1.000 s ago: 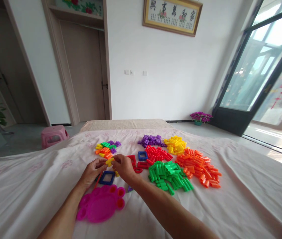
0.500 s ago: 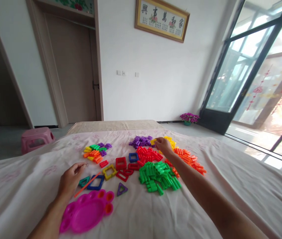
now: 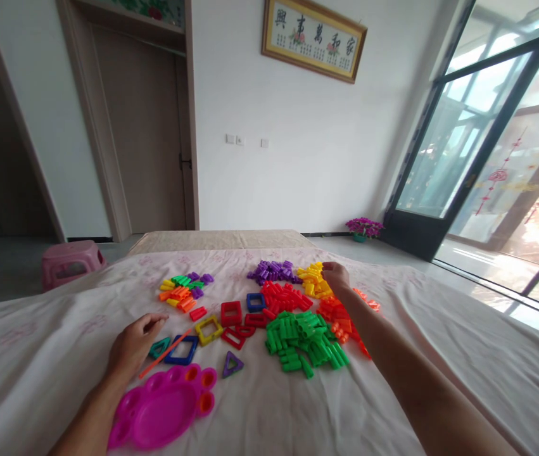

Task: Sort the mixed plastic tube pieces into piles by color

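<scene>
My right hand (image 3: 336, 276) is at the right edge of a pile of yellow plastic pieces (image 3: 313, 280). Its fingers are drawn together, and whether a piece is between them is hidden. Just in front lie red pieces (image 3: 284, 296), orange pieces (image 3: 336, 311) and a heap of green tube-shaped pieces (image 3: 304, 339). Purple pieces (image 3: 272, 272) lie left of the yellow ones. On the left, my left hand (image 3: 133, 339) rests on the cloth with fingers curled in and nothing showing in them. Close by it are a thin orange stick (image 3: 164, 354) and a teal triangle frame (image 3: 159, 348).
A magenta palette tray (image 3: 164, 415) lies near my left forearm. Blue (image 3: 182, 350), yellow (image 3: 208, 330) and red (image 3: 231, 313) square frames and a purple triangle (image 3: 232, 365) are spread mid-cloth. A small mixed-colour pile (image 3: 183, 291) sits farther back. A pink stool (image 3: 72, 263) stands beyond.
My right hand has moved right, from beside the purple pile to the yellow pile's right edge. The yellow piece it held is no longer visible in it. My left hand has stayed nearly still.
</scene>
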Tool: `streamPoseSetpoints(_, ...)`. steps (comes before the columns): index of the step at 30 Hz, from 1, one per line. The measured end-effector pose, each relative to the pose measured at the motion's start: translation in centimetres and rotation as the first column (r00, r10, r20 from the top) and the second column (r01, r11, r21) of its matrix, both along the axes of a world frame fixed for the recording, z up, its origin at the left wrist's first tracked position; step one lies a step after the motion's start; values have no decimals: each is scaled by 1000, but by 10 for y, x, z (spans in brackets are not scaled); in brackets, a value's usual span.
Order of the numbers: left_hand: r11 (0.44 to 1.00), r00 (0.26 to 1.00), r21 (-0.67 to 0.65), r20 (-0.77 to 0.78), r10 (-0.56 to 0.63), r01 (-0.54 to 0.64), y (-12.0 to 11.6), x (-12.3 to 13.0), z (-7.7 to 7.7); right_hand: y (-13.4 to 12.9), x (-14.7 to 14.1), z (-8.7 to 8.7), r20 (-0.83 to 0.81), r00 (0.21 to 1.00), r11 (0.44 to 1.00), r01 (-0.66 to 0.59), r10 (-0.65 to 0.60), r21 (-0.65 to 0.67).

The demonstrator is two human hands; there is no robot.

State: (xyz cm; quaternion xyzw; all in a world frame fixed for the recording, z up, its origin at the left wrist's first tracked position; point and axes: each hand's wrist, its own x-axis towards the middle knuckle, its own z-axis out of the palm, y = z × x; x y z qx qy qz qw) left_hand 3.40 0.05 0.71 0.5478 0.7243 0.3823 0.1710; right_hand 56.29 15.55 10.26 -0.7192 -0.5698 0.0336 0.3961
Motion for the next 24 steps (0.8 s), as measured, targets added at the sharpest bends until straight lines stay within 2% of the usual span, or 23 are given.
streamPoseSetpoints(3,1000,1000,17,18,-2,2,1,1,0,1,-43,-3,-41,986,987,-161,160,-24)
streamPoseSetpoints(5,1000,1000,30,24,4,-5,1,2,0,-7,-84,-3,-47,936,936,-351,350,-33)
streamPoseSetpoints(7,999,1000,48,26,12,-13,1,2,-1,-21,-130,-1,-10,824,822,-567,567,-49)
streamPoseSetpoints(8,998,1000,59,28,12,-13,0,2,-1,-30,-152,-1,23,749,748,-659,662,-83)
streamPoseSetpoints(11,997,999,77,37,4,-6,0,2,0,-56,-211,-4,71,600,600,-772,797,-212)
streamPoseSetpoints(12,997,999,74,37,0,-3,-1,2,1,-62,-227,-7,99,574,578,-775,813,-254)
streamPoseSetpoints(14,998,999,67,32,6,-8,-1,2,2,-71,-254,-11,189,533,565,-761,825,-317)
streamPoseSetpoints(18,998,999,58,37,25,-27,0,4,4,-72,-294,-18,359,476,591,-712,803,-379)
streamPoseSetpoints(22,998,999,50,40,29,-31,-1,6,6,-66,-318,-24,426,404,583,-638,810,-503)
streamPoseSetpoints(24,998,999,50,37,32,-34,-2,7,6,-65,-323,-26,462,387,596,-620,798,-510)
